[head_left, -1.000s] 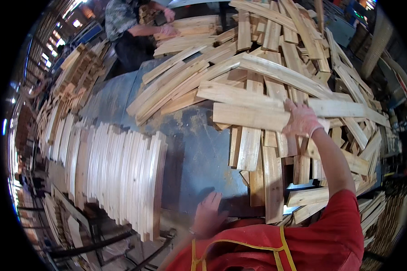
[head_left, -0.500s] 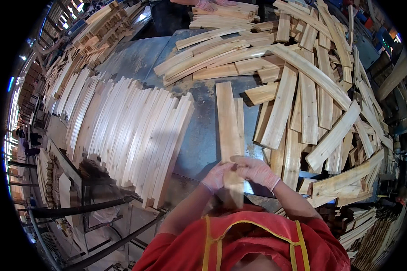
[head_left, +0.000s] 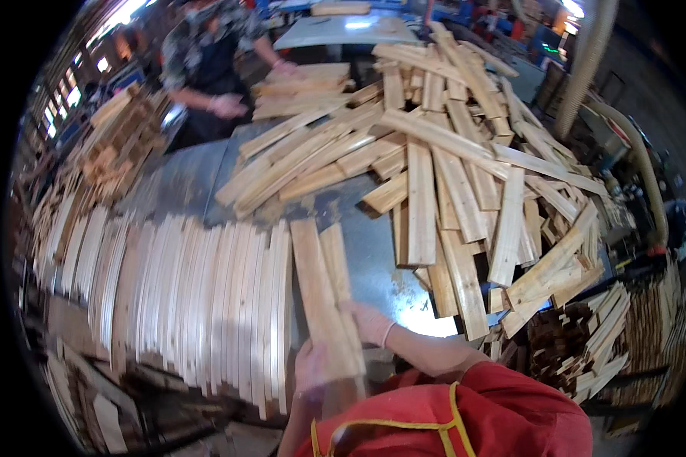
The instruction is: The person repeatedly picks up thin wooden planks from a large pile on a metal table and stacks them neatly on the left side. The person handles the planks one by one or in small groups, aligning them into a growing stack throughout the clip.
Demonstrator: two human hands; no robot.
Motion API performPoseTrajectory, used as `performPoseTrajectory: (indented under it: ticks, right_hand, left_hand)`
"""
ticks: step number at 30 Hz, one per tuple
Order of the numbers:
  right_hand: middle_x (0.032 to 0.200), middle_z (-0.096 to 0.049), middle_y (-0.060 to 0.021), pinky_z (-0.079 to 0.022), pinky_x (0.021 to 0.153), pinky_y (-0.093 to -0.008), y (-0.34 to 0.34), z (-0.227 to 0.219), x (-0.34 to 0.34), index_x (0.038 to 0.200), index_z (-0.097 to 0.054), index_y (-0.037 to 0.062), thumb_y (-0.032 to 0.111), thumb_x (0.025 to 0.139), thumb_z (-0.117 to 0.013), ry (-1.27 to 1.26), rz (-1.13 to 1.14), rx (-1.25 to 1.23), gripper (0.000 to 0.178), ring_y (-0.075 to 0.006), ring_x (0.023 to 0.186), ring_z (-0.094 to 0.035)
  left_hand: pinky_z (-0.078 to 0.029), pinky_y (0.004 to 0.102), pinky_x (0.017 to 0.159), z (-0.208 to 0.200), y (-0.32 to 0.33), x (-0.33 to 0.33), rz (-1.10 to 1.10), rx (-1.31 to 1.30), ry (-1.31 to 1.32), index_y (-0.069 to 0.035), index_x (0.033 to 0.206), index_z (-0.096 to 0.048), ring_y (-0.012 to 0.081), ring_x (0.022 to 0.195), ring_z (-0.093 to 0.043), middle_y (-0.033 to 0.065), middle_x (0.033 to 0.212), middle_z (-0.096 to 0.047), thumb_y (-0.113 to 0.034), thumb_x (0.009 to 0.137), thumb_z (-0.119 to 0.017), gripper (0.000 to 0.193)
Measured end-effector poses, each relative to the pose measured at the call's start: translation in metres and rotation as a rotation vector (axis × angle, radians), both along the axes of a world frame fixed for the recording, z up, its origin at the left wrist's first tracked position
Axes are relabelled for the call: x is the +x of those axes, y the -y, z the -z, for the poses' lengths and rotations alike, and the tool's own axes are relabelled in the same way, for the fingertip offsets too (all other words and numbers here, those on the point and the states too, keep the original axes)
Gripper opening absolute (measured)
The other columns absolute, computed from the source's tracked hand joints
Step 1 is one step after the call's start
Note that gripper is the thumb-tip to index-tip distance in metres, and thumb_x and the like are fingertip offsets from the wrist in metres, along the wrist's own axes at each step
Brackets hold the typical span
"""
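Two pale wooden boards, a wider board point(head_left: 316, 286) and a narrower board point(head_left: 334, 255) partly behind it, lie between my hands with their far ends pointing away over the metal table point(head_left: 362, 247). At the near left edge, my left hand point(head_left: 310, 367), in a thin pale glove and somewhat blurred, grips the boards. My right hand point(head_left: 370, 324), gloved alike, closes on their right edge, its fingertips partly hidden. Just left of the boards stands a tight row of wooden strips point(head_left: 206, 297) on edge, its right end beside the wider board.
A large loose heap of boards point(head_left: 453, 167) covers the table's right side. More boards point(head_left: 305, 164) lie across its far middle. Across the table stands a co-worker point(head_left: 209, 72) in a dark apron, with gloved hands near a small board stack point(head_left: 301, 87). Stacked wood point(head_left: 122, 141) fills the far left.
My view has tilted up, bringing the co-worker into sight. The held boards and both hands have shifted left, up close to the row of strips.
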State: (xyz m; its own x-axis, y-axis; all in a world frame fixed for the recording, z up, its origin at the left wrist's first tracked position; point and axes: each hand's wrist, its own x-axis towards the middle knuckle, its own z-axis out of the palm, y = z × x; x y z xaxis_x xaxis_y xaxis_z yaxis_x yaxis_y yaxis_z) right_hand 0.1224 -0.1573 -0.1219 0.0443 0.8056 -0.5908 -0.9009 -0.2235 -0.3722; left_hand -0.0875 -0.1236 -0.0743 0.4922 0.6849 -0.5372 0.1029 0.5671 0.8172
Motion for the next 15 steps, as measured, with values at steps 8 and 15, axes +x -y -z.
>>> performPoseTrajectory:
  ticks: [8,15]
  right_hand:
    - [0.14,-0.065,-0.0285,-0.047,0.111,-0.0424,-0.052,-0.052,-0.028,0.151,-0.049,0.0016,0.043,0.101,-0.062,1.047,-0.726,0.01,0.067,-0.0385,0.135,-0.06]
    - [0.114,-0.07,-0.0206,-0.055,0.092,-0.0478,-0.068,-0.112,0.207,0.116,-0.068,0.0034,0.041,0.091,-0.067,1.692,-0.439,0.262,0.045,-0.0356,0.105,-0.069]
  left_hand:
    - [-0.051,0.0525,0.101,-0.023,0.017,-0.011,0.32,1.114,-1.12,-0.002,0.133,-0.063,0.0432,0.117,-0.063,0.0207,0.119,-0.067,-0.03,0.082,-0.071,0.059]
    - [-0.043,0.0558,0.112,0.031,-0.019,-0.026,0.443,1.323,-1.336,-0.002,0.137,-0.061,0.0416,0.134,-0.054,0.0185,0.143,-0.059,-0.032,0.096,-0.059,0.052]
